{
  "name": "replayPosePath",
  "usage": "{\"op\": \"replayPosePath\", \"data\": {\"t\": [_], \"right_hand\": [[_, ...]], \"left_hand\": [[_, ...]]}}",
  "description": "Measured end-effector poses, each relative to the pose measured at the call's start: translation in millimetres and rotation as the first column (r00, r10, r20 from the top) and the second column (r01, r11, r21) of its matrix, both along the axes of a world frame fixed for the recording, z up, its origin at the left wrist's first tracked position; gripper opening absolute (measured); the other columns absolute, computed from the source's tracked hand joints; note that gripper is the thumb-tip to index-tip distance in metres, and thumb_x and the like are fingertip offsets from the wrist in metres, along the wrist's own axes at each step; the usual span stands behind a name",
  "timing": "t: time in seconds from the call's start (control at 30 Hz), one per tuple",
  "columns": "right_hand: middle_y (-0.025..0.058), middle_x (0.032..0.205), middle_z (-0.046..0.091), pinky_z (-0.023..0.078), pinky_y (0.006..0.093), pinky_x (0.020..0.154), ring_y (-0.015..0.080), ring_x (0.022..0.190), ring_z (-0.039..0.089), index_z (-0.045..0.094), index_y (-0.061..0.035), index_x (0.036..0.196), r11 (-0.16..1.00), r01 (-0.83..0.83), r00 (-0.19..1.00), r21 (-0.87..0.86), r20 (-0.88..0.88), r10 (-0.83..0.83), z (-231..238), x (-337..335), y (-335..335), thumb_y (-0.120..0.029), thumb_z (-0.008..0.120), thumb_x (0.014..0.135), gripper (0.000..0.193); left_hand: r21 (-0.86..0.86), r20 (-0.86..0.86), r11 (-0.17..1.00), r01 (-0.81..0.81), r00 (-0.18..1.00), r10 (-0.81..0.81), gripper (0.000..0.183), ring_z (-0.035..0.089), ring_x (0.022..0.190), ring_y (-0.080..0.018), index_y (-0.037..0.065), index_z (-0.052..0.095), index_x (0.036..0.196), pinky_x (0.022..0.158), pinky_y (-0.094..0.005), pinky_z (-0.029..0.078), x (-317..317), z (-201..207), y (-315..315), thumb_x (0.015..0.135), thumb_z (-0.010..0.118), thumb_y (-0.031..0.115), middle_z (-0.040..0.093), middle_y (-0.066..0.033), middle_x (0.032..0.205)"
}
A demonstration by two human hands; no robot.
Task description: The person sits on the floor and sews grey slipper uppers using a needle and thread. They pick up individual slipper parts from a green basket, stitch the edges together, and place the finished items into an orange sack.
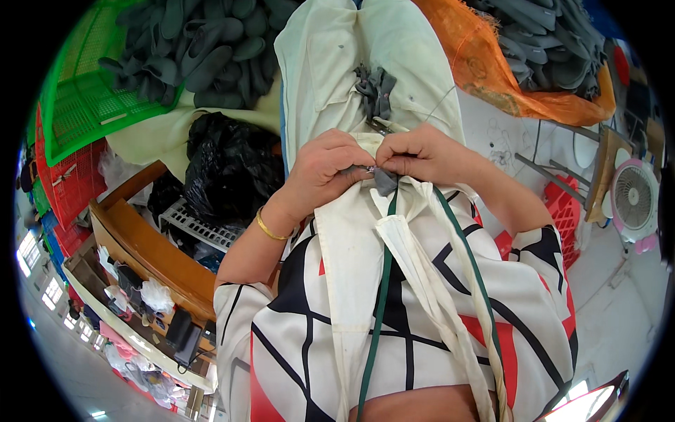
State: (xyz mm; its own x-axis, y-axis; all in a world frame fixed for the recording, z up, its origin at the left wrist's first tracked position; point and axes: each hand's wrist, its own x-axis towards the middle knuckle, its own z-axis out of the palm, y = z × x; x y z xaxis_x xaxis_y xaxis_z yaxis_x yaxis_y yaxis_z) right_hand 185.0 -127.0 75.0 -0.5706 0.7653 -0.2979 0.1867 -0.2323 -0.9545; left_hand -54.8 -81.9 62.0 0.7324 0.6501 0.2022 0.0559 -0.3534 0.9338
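Where the two hands meet above the lap, a small piece of grey material (385, 182) sits between the fingertips, close to the wearer's waist. The left hand (329, 163) has its thumb and fingers pinched on the left side of the piece, and a gold-coloured bracelet (267, 225) circles that wrist. The right hand (420, 153) pinches the piece from the other side, its fingers curled, nearly touching the left fingertips. Just beyond the hands, a small bunch of dark grey strips (375, 93) lies on the white cloth (415, 49) covering the legs. Green-edged straps (384, 295) hang over a white, black and red patterned top (295, 337). Farther out, at upper left, dark grey shoe-shaped pieces (204, 53) pile beside a green crate (74, 102), above a black plastic bag (228, 165). At upper right, an orange sack (485, 70) holds similar pieces; a fan (634, 197) stands at far right.
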Motion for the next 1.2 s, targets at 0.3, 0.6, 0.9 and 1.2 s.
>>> {"op": "replayPosePath", "data": {"t": [0.3, 0.6, 0.9, 1.2], "right_hand": [[0.0009, 0.084, 0.063, 0.045, 0.0267, 0.07, 0.0095, 0.076, 0.053, 0.064, -0.0038, 0.101, 0.989, -0.057, 0.997, -0.134, 0.045, 0.064, 8.2, 4.0, 9.2, -0.011, 0.061, 0.097, 0.009], [-0.0013, 0.094, 0.067, 0.047, 0.0246, 0.081, 0.0081, 0.087, 0.057, 0.068, -0.0045, 0.11, 0.963, -0.142, 0.985, -0.23, -0.132, 0.114, -7.2, 15.0, 10.9, -0.009, 0.058, 0.099, 0.015], [-0.0018, 0.09, 0.066, 0.047, 0.0249, 0.072, 0.009, 0.078, 0.056, 0.068, -0.0046, 0.105, 0.96, -0.134, 0.991, -0.247, -0.063, 0.122, -2.5, 12.0, 14.3, -0.006, 0.057, 0.099, 0.012], [0.0016, 0.075, 0.062, 0.045, 0.0273, 0.064, 0.0089, 0.07, 0.053, 0.063, -0.0047, 0.109, 0.995, -0.047, 0.999, -0.087, 0.003, 0.048, -13.4, 2.7, 4.9, -0.019, 0.063, 0.097, 0.019]], "left_hand": [[-0.063, -0.021, 0.998, -0.016, 1.0, 0.015, 0.024, 0.062, 0.08, -0.0244, 0.007, 0.072, 0.094, 0.07, -0.0326, 0.05, 0.1, -8.6, -3.5, 0.072, 0.082, 0.004, 0.068, -0.0043, 0.086], [-0.114, -0.002, 0.993, 0.015, 1.0, -0.016, 0.023, 0.063, 0.083, -0.0234, 0.007, 0.072, 0.094, 0.073, -0.0315, 0.051, -0.3, -6.0, -1.9, 0.073, 0.082, 0.002, 0.069, -0.0037, 0.088], [-0.109, 0.048, 0.993, 0.036, 0.998, -0.031, 0.025, 0.063, 0.083, -0.0239, 0.007, 0.072, 0.094, 0.073, -0.0322, 0.051, 1.4, -9.3, -1.1, 0.071, 0.082, 0.001, 0.069, -0.0041, 0.088], [-0.097, -0.02, 0.995, 0.014, 1.0, -0.016, 0.024, 0.062, 0.08, -0.0246, 0.008, 0.071, 0.094, 0.072, -0.0334, 0.05, 1.4, -12.1, -2.6, 0.073, 0.081, 0.002, 0.068, -0.0041, 0.086]]}}
